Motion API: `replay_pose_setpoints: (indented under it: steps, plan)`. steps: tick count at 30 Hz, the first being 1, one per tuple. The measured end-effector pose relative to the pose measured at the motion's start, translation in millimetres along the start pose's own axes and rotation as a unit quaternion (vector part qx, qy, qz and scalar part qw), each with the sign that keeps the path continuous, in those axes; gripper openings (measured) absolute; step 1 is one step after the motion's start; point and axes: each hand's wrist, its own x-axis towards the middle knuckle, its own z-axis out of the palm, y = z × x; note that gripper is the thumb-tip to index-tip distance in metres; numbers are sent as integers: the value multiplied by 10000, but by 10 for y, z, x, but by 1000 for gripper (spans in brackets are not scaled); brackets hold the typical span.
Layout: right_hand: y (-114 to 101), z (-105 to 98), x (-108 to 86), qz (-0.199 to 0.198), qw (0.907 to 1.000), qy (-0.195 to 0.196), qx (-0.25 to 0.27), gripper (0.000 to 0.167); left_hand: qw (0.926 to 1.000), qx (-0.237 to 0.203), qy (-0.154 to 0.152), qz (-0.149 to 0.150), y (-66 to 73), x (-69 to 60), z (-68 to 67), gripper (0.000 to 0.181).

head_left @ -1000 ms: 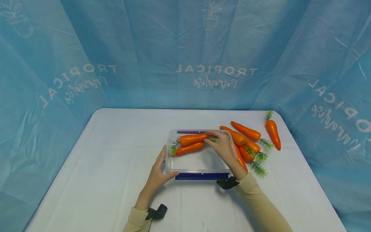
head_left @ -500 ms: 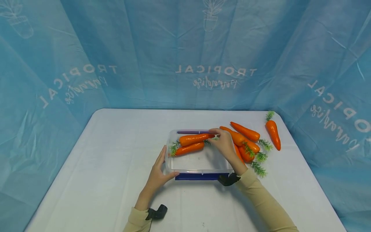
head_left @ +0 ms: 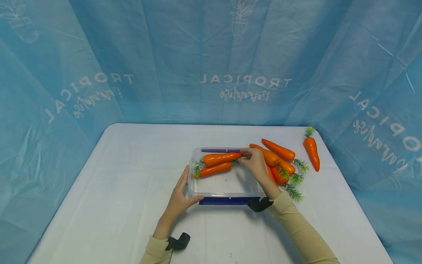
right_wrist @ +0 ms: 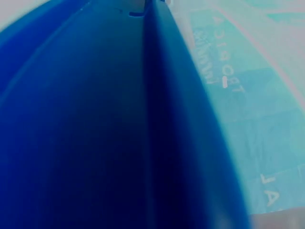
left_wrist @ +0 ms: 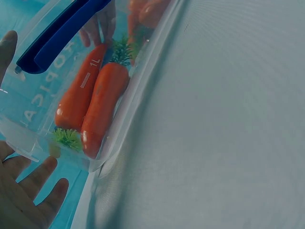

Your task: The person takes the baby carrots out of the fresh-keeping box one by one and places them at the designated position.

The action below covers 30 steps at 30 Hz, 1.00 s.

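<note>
A clear plastic food box (head_left: 227, 187) with blue clips stands in mid-table. Inside it two orange toy carrots lie side by side against the far left: an upper carrot (head_left: 217, 158), tip to the right, and a lower carrot (head_left: 215, 169), leaves to the right. My left hand (head_left: 179, 198) rests on the box's left wall, fingers straight and thumb at the near corner. My right hand (head_left: 255, 165) reaches into the box and pinches the upper carrot's tip, which its fingers partly hide. A blue clip (right_wrist: 95, 119) fills most of the right wrist view.
Several carrots (head_left: 283, 167) lie heaped against the box's right side, leaves pointing right. One more carrot (head_left: 311, 150) lies apart near the far right corner of the white-covered table (head_left: 138, 161). A blue printed curtain (head_left: 178, 99) encloses the back and sides.
My right hand has shifted slightly to the right along the upper carrot, towards its tip. The left hand and the box have not moved visibly.
</note>
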Motion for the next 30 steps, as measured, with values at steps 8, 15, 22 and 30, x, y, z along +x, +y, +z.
replay_pose_setpoints:
  steps: [8, 15, 22, 30]
  plan:
    - [15, 13, 5, -215, 9997, 23, -129, 33, 10000, 52, -2, 22, -55, 15, 14, 102]
    - [29, 33, 21, -266, 9994, -28, -199, 34, 9999, 108, 76, 51, -386, 65, 106, 107]
    - [22, 42, 23, -233, 9993, -229, -201, 32, 9998, 96, 94, 159, -393, 56, 98, 106]
    - [12, 61, 20, -141, 9975, -657, -235, 31, 9997, 134, 96, 190, -385, 52, 88, 106]
